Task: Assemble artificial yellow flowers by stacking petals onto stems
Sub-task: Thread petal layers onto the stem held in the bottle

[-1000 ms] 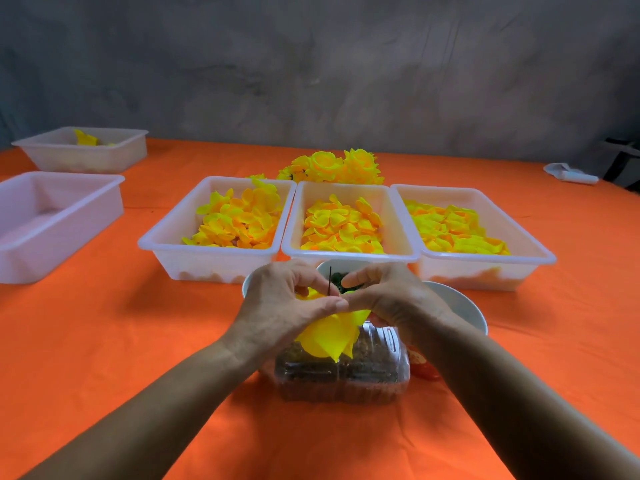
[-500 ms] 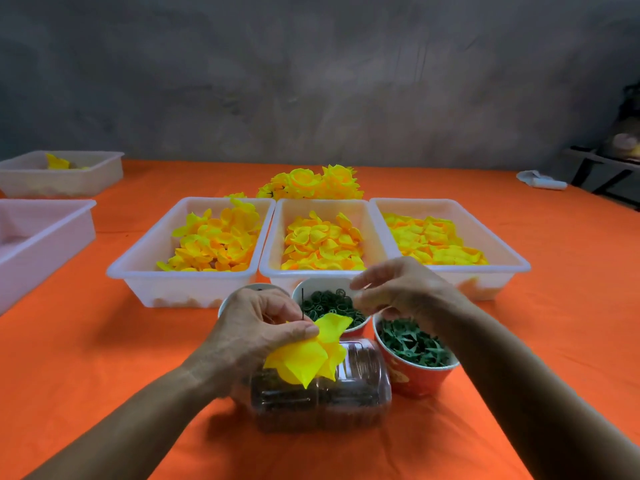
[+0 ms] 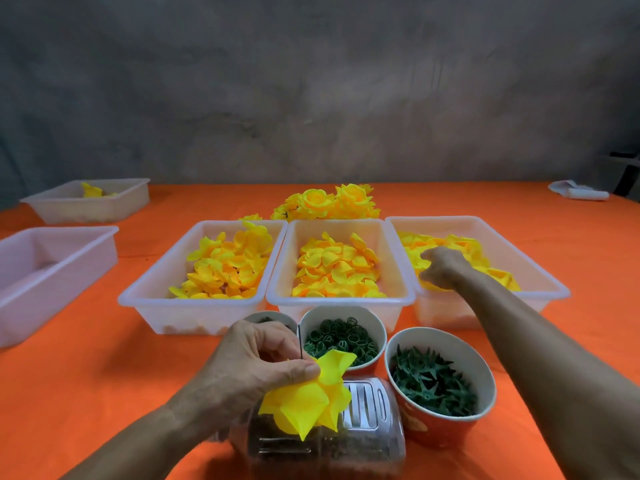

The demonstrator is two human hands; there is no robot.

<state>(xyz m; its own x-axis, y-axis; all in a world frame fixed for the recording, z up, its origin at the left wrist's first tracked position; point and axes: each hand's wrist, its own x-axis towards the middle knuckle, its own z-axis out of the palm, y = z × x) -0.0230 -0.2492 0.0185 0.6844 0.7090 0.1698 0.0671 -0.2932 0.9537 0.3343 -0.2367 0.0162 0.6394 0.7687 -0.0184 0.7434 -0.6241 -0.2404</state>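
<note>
My left hand point(image 3: 256, 362) pinches a half-built yellow flower point(image 3: 308, 403) on a thin dark stem point(image 3: 300, 344), held over a clear jar point(image 3: 329, 448) lying on its side. My right hand point(image 3: 441, 268) reaches into the right tray point(image 3: 540, 275), fingers curled down onto the yellow petals point(image 3: 467, 247); whether it holds one is hidden. Two more white trays of petals, the middle tray point(image 3: 339, 301) and the left tray point(image 3: 156, 299), stand beside it. Finished flowers point(image 3: 329, 202) are piled behind them.
A cup of green rings point(image 3: 343, 337) and a red cup of green star pieces point(image 3: 433, 382) stand between my arms, with a third cup point(image 3: 268, 317) behind my left hand. An empty tray point(image 3: 52, 268) and a far tray point(image 3: 86, 202) sit at the left on the orange tablecloth.
My right hand let go of the flower and moved forward and right into the right petal tray. My left hand keeps holding the flower near the jar.
</note>
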